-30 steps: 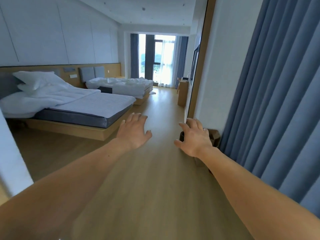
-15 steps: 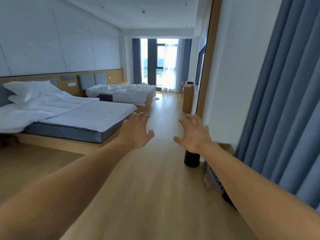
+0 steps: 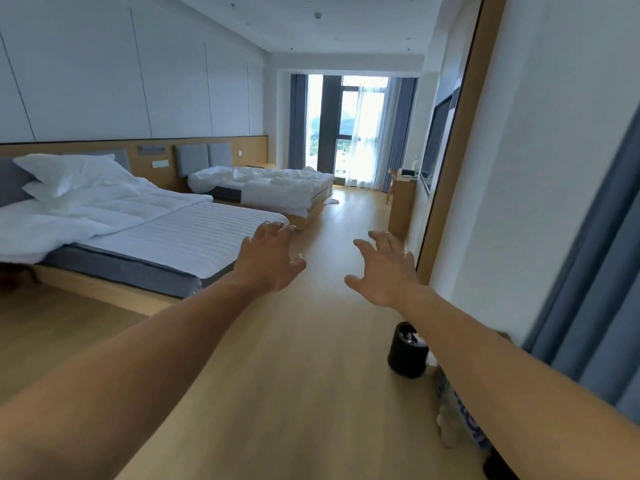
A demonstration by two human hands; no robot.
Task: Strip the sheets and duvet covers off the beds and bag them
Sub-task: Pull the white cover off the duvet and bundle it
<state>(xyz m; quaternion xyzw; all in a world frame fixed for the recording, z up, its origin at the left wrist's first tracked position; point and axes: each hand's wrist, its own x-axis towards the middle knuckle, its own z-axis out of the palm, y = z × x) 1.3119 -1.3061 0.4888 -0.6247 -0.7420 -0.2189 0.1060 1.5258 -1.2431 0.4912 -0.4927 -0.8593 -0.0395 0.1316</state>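
Two beds stand along the left wall. The near bed (image 3: 180, 237) has a white striped sheet over a grey mattress, with a rumpled white duvet (image 3: 86, 209) and pillows (image 3: 65, 171) pushed toward its head. The far bed (image 3: 277, 188) is covered in crumpled white bedding. My left hand (image 3: 268, 259) and my right hand (image 3: 382, 268) reach forward over the wooden floor, fingers spread and loosely bent, holding nothing. Both hands are well short of the beds.
A black bin (image 3: 407, 351) stands on the floor by the right wall, with a printed bag (image 3: 457, 420) beside it. Blue curtains (image 3: 595, 306) hang at the right. A wooden desk (image 3: 401, 202) sits against the right wall near the window (image 3: 353, 129). A small white cloth (image 3: 332, 201) lies on the floor.
The view has moved forward and lifted, so the near bed looks closer. Both hands stay raised in front, and their fingers have curled a little.
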